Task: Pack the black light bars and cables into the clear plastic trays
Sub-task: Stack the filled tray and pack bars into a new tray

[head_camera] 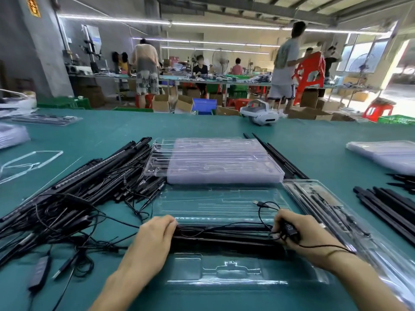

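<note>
With the left hand [155,234] curled on the end of the light bars [224,237] lying in the near clear tray [224,273] and the right hand [296,232] pinching the controller [289,230] on the cable [259,213], I'd seat the bars flat first, then tuck the slack in.

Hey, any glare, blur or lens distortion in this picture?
Head view: wide-angle bending bows the table edge and ceiling light strips; glare streaks the clear tray; the doorway at right is blown out; distant workers look soft; the left hand on the light bars and right hand gripping the cable look sharp.
</note>
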The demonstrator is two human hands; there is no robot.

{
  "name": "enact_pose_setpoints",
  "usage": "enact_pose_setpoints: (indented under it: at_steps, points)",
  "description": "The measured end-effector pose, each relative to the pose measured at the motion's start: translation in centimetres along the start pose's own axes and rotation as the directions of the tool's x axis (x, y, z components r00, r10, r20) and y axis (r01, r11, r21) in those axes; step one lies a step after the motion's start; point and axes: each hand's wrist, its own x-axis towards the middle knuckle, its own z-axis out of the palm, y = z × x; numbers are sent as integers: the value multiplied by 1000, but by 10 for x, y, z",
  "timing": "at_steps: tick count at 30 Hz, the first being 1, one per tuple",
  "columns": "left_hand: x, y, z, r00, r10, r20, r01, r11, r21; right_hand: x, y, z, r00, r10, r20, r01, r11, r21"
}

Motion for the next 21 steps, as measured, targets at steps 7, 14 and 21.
enact_pose_setpoints:
  at_steps: [7,14,21]
  points:
    - [-3,9,8,977,207,-56,-195,965,173,1,-1,1,999,-21,45,25,997,-77]
    - [3,10,9,939,301,168,-313,949,47,-8,8,-13,999,-17,45,18,999,-30]
    - [-1,10,12,932,332,142,-345,935,84,-15,15,-17,993,-105,56,116,952,-284]
